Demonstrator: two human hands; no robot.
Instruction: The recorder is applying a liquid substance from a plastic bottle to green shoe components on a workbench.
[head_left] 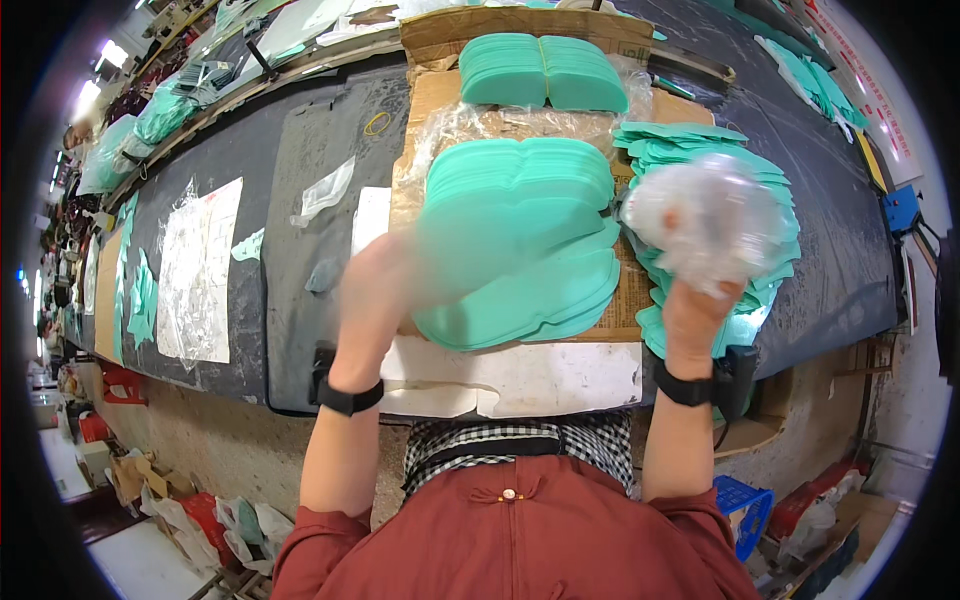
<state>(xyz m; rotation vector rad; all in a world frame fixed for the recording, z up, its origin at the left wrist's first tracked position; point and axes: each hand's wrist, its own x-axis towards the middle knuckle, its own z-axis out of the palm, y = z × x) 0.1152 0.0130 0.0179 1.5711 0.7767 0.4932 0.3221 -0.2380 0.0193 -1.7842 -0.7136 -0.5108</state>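
Note:
In the middle of the table lies a pile of green bow-shaped foam pieces (520,170). My left hand (382,290) is smeared by motion at the pile's left side. A blurred green foam sheet (470,250) extends from its fingers over the pile; the fingertips themselves do not show clearly. My right hand (697,315) is closed around a crumpled clear plastic wad (705,215), also blurred, raised over a second, uneven stack of green pieces (775,195). Behind the middle pile stands a neat bundle of green pieces (540,72) with a thin band round it.
Brown cardboard (620,300) and a white board (520,370) lie under the middle pile. Left of it are a clear plastic scrap (328,192), a yellow rubber band (376,124) and a white sheet under plastic (200,275). A blue crate (740,510) stands below right.

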